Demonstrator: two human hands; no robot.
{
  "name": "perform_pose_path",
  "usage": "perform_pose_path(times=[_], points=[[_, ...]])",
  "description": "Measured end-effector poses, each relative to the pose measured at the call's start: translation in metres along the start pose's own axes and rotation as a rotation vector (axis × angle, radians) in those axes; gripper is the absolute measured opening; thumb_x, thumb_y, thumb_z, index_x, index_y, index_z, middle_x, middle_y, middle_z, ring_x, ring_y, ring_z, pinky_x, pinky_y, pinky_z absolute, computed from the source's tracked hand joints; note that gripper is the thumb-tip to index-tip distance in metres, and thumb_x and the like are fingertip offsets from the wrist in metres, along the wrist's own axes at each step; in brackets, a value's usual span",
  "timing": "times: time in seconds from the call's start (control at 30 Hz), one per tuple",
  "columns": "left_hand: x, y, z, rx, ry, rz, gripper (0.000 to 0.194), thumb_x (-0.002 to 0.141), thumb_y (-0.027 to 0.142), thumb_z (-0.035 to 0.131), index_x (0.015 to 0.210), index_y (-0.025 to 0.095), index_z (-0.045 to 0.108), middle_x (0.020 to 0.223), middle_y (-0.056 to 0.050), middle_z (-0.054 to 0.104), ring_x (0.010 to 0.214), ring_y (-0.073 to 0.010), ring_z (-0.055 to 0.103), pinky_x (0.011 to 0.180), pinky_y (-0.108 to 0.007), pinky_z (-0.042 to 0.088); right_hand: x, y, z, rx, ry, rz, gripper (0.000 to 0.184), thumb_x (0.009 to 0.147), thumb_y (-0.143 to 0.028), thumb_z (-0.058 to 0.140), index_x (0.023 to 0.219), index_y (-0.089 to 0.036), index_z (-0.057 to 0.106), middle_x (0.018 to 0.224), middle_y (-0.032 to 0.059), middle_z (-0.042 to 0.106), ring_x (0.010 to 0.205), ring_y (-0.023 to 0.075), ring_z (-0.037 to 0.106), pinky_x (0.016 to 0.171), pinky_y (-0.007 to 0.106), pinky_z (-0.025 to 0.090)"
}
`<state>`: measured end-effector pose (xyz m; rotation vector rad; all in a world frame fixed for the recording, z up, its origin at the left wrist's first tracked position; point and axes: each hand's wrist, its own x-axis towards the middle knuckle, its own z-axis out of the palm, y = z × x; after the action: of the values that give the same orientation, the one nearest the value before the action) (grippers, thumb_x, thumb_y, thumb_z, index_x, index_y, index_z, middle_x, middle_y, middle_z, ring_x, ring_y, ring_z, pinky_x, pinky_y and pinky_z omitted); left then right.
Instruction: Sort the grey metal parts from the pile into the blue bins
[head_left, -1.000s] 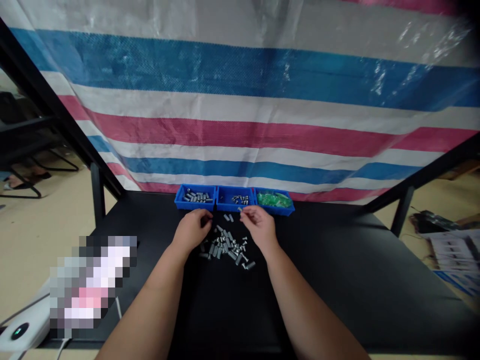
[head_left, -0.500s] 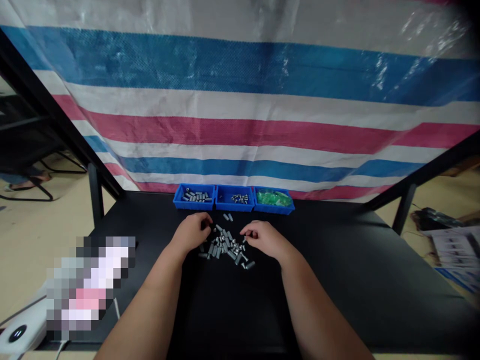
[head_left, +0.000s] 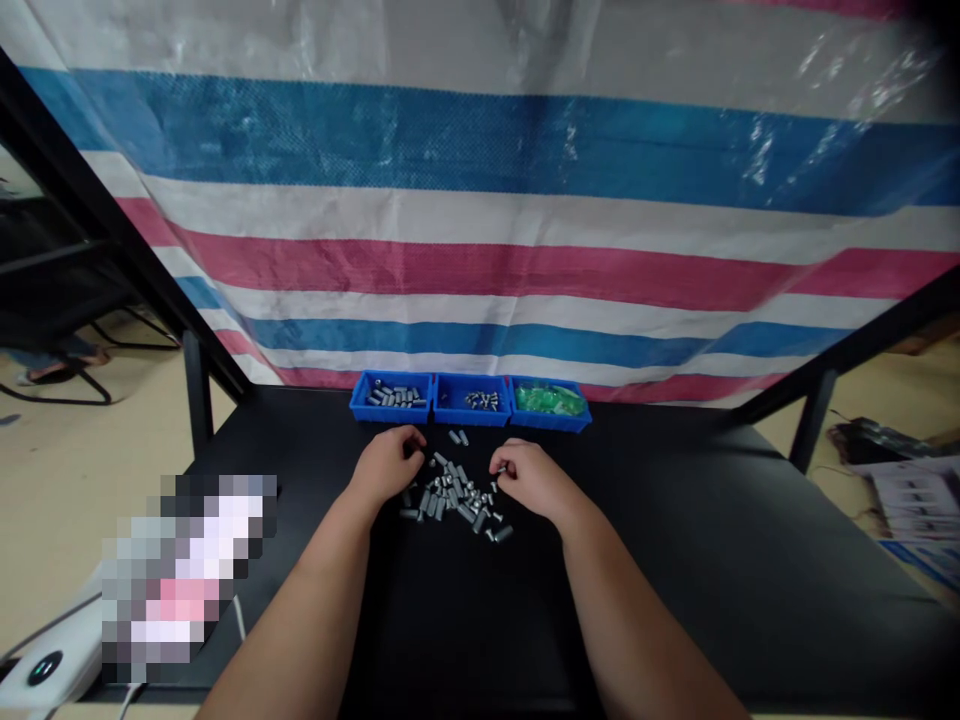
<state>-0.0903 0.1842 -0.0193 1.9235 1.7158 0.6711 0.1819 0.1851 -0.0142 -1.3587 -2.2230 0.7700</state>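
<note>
A loose pile of short grey metal screws and threaded pins [head_left: 454, 497] lies on the black table top [head_left: 465, 620], just below a row of blue plastic bins. My left hand [head_left: 386, 465] rests at the pile's upper left, its fingers curled, and whatever they hold is hidden. My right hand [head_left: 529, 478] is at the pile's right edge, with a small grey screw [head_left: 499, 469] pinched at its fingertips. Two loose pins [head_left: 458, 437] lie between the hands, above the pile.
The blue bins hold grey pins [head_left: 395, 396], small screws [head_left: 481, 401] and green pieces [head_left: 549, 400]. A striped tarpaulin [head_left: 480, 270] hangs behind the table. A white device [head_left: 52, 665] sits at lower left, and papers [head_left: 915, 500] lie on the floor at right.
My right hand has moved down and right, from just below the bins to the pile's right edge. My left hand has barely moved.
</note>
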Motion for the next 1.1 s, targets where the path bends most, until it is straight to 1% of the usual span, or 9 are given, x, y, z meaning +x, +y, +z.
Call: perform_pose_path(times=[0.07,0.13,0.2,0.27,0.37,0.5,0.6,0.77,1.1], points=[[0.000,0.000,0.000,-0.011,0.014,-0.004,0.021,0.076,0.019,0.057,0.093,0.023,0.070,0.085,-0.001,0.072,0.072,-0.0164,0.062,0.069,-0.027,0.045,0.005,-0.001,0.000,0.096,0.082,-0.036,0.019,0.073,-0.003,0.061,0.077,-0.019,0.071,0.086,0.0013,0.060,0.063,0.0091,0.056,0.060,0.023,0.047],[0.000,0.000,0.000,-0.020,0.022,-0.005,0.021,0.077,0.018,0.057,0.092,0.023,0.070,0.086,-0.001,0.072,0.073,-0.0167,0.062,0.070,-0.027,0.045,0.011,-0.001,0.001,0.279,0.256,-0.079,0.018,0.079,-0.012,0.063,0.092,-0.020,0.072,0.099,0.0039,0.059,0.072,0.0116,0.062,0.065,0.025,0.053],[0.000,-0.001,0.000,-0.027,0.027,-0.008,0.021,0.077,0.018,0.057,0.092,0.023,0.070,0.086,-0.001,0.072,0.074,-0.0172,0.063,0.071,-0.027,0.046,0.015,-0.001,0.003,0.435,0.434,-0.115,0.028,0.084,-0.021,0.064,0.111,-0.022,0.068,0.116,0.0077,0.056,0.088,0.0157,0.066,0.073,0.029,0.057],[0.000,-0.002,-0.001,-0.033,0.039,-0.014,0.021,0.077,0.018,0.057,0.093,0.023,0.070,0.088,-0.002,0.072,0.074,-0.0174,0.063,0.072,-0.028,0.046,0.018,-0.004,0.006,0.465,0.491,-0.139,0.032,0.086,-0.025,0.065,0.118,-0.023,0.066,0.124,0.0092,0.053,0.093,0.0172,0.067,0.075,0.031,0.058],[0.001,-0.003,-0.001,-0.046,0.059,-0.021,0.022,0.077,0.017,0.056,0.092,0.022,0.070,0.089,-0.002,0.072,0.074,-0.0175,0.063,0.072,-0.028,0.046,0.016,-0.015,0.012,0.310,0.383,-0.187,0.022,0.089,-0.023,0.063,0.109,-0.022,0.070,0.115,0.0076,0.058,0.082,0.0149,0.064,0.071,0.030,0.056],[0.000,-0.003,-0.001,-0.062,0.069,-0.005,0.021,0.077,0.016,0.055,0.091,0.022,0.069,0.089,-0.002,0.072,0.078,-0.0184,0.063,0.073,-0.028,0.045,0.017,-0.043,0.027,0.043,0.196,-0.310,0.027,0.093,-0.019,0.060,0.117,-0.026,0.071,0.109,0.0059,0.063,0.100,0.0199,0.059,0.092,0.037,0.050],[0.000,-0.003,-0.001,-0.074,0.079,0.005,0.020,0.077,0.017,0.055,0.090,0.022,0.069,0.090,-0.002,0.072,0.083,-0.0190,0.064,0.074,-0.028,0.045,0.022,-0.059,0.043,-0.126,0.115,-0.344,0.025,0.094,-0.021,0.061,0.116,-0.026,0.072,0.104,0.0051,0.065,0.099,0.0211,0.054,0.093,0.039,0.047],[0.000,-0.002,-0.001,-0.060,0.070,-0.011,0.020,0.077,0.017,0.056,0.092,0.023,0.069,0.088,-0.002,0.072,0.079,-0.0186,0.064,0.071,-0.028,0.045,0.028,-0.064,0.060,-0.272,0.130,-0.277,0.016,0.093,-0.020,0.062,0.101,-0.022,0.075,0.093,0.0060,0.066,0.095,0.0226,0.052,0.088,0.038,0.044],[0.002,-0.004,0.000,-0.050,0.068,-0.016,0.020,0.077,0.017,0.056,0.091,0.023,0.069,0.088,-0.002,0.073,0.076,-0.0175,0.064,0.071,-0.027,0.046,0.029,-0.059,0.056,-0.191,0.163,-0.266,0.012,0.086,-0.016,0.064,0.085,-0.023,0.075,0.073,0.0026,0.067,0.080,0.0205,0.054,0.079,0.033,0.045]])
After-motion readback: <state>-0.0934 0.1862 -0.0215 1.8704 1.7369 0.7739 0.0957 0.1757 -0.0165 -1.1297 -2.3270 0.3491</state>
